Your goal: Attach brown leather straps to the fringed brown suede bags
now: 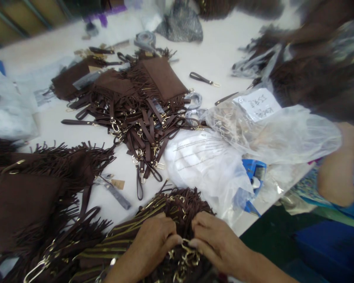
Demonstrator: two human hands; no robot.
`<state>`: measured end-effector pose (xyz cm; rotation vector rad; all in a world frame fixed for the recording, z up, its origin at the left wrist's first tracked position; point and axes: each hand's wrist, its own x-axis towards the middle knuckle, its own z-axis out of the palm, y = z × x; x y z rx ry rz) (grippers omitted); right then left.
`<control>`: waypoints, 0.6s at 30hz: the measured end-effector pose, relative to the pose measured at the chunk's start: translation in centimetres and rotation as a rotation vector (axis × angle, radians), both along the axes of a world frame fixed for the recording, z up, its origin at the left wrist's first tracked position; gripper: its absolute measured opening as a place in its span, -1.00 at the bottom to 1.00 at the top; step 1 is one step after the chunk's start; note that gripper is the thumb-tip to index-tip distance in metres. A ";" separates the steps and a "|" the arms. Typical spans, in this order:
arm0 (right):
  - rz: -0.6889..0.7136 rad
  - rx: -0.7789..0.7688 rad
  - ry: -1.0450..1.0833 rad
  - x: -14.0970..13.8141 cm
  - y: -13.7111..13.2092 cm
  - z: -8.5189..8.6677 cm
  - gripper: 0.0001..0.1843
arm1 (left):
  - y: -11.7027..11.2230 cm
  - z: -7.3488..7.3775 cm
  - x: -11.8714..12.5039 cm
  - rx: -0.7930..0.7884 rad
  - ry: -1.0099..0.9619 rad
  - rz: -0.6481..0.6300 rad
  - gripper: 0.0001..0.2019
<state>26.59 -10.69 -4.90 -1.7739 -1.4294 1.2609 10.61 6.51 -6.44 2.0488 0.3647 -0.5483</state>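
My left hand (149, 245) and my right hand (216, 241) meet at the bottom centre over a brown fringed bag (177, 206). Between their fingertips they pinch a gold metal clasp (187, 247) on a chain that lies on the bag. Both hands are closed around this hardware. A striped lining (118, 239) of the bag shows to the left of my left hand.
A heap of brown leather straps with gold clips (138, 125) lies mid-table, with brown fringed pouches (162, 78) behind and more fringed bags (32, 184) at left. Clear plastic bags (271, 129) sit at right. Another person's arm (339, 169) rests at the table's right edge (283, 196).
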 end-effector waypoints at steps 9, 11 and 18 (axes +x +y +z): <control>-0.396 -0.248 0.044 -2.3 -0.3 -3.6 -0.81 | 0.0 0.6 0.4 -0.108 -0.025 0.129 -0.89; -0.416 -0.322 0.106 -2.5 -0.2 -3.5 -0.73 | 0.0 0.7 0.6 -0.075 0.005 0.148 -0.77; -0.348 -0.333 0.166 -3.0 -0.4 -3.8 -0.84 | -0.6 0.1 1.0 0.045 0.091 0.037 -0.58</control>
